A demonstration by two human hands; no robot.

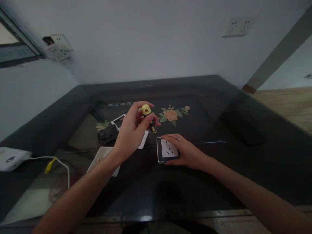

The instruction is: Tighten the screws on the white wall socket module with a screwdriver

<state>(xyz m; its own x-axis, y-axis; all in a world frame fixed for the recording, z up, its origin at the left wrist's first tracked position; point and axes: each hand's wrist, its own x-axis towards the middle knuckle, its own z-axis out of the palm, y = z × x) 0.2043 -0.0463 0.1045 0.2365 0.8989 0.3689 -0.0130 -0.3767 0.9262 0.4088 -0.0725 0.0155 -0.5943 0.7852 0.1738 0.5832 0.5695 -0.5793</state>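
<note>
My left hand (138, 122) is closed around a stubby yellow-and-black screwdriver (147, 110), raised over the middle of the table; I cannot make out its tip. Below and to the right, my right hand (181, 150) grips a wall socket (170, 149) by its edges. The socket has a white face with slots, a dark surround and a white base, and it rests on the dark table. Behind my left wrist lie a black socket insert (107, 134), a white frame (118, 122) and a white box or cover (101, 152), partly hidden by the forearm. Another white frame edge (143, 139) shows below the hand.
The glossy dark tabletop (207, 185) has a printed flower. At left is a white device (13, 158) with a white cable (60, 162) and yellow tag (50, 165). Wall sockets (239, 26) sit on the back wall; others (59, 45) hang loose at the left corner.
</note>
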